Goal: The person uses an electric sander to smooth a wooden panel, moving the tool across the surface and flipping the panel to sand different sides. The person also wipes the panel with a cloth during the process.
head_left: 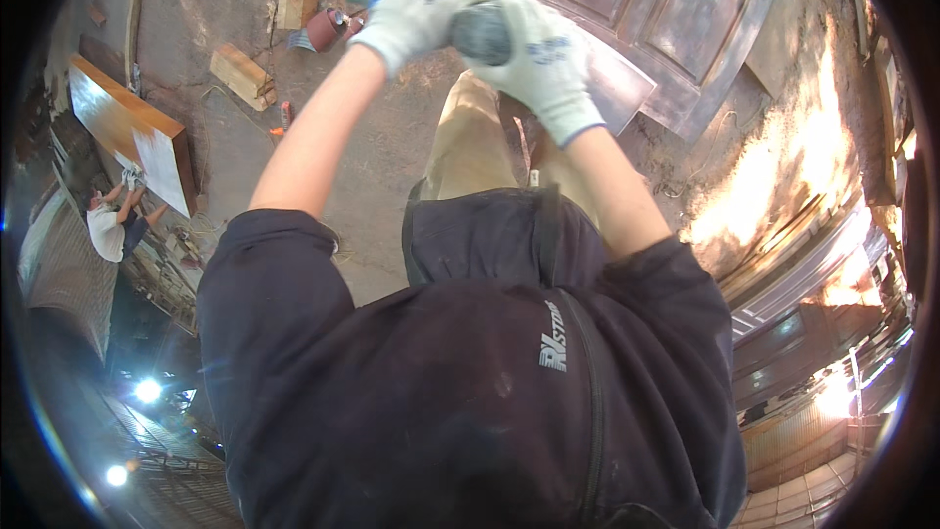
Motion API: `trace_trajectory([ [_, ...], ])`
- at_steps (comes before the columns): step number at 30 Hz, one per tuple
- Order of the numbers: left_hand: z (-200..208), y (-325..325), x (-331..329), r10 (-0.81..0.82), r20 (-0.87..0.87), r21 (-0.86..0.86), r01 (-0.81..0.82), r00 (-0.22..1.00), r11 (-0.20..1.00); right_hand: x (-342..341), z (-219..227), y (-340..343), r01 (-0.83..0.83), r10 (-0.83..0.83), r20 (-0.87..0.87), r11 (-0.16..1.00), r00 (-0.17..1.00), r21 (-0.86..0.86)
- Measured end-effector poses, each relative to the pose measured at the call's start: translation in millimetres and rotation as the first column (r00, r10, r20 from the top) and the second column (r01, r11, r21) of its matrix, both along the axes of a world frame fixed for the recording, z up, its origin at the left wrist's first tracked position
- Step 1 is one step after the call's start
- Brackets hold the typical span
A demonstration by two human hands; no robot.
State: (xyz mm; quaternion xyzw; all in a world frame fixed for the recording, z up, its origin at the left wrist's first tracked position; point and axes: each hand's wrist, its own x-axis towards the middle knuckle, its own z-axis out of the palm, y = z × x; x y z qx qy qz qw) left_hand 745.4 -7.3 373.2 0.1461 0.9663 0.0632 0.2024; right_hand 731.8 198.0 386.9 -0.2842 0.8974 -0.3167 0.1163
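With left hand [416, 20] and right hand [546, 64] close together, can't tell how open, or holding what; might scrape panelled door [648, 15], right of grip, by slipping.

Lettering [552, 338] on chest of dark jacket [460, 382]: one line of pale grey capitals, large enough to read; set just beside zip [593, 411], turned sideways, running up picture; letters at its lower end bigger than those above, with fine stripes by them; blue print across back of white glove on left hand [409, 22]; similar blue print on glove of right hand [540, 61]; both too blurred to read.
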Motion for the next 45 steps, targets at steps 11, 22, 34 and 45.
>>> trace_trajectory([
  [11, -3, 149, 68, -0.031, -0.025, 0.276, 0.037, 0.999, 0.96, 72, 20, 138, 0.009, -0.009, -0.006, 0.995, 1.0, 0.102],
  [22, -25, 168, 50, -0.052, -0.064, 0.345, 0.071, 0.997, 0.936, 61, 16, 148, 0.069, -0.064, -0.035, 0.98, 0.997, 0.185],
  [34, 11, 49, -44, -0.108, 0.055, -0.112, 0.113, 0.993, 0.987, -28, 14, 21, -0.119, 0.124, -0.029, 0.982, 0.992, 0.145],
  [45, -130, 154, 63, 0.902, 0.309, 0.477, -0.772, -0.3, -0.42, -96, 25, 168, -0.149, 0.102, 0.276, 0.976, 0.956, 0.157],
])
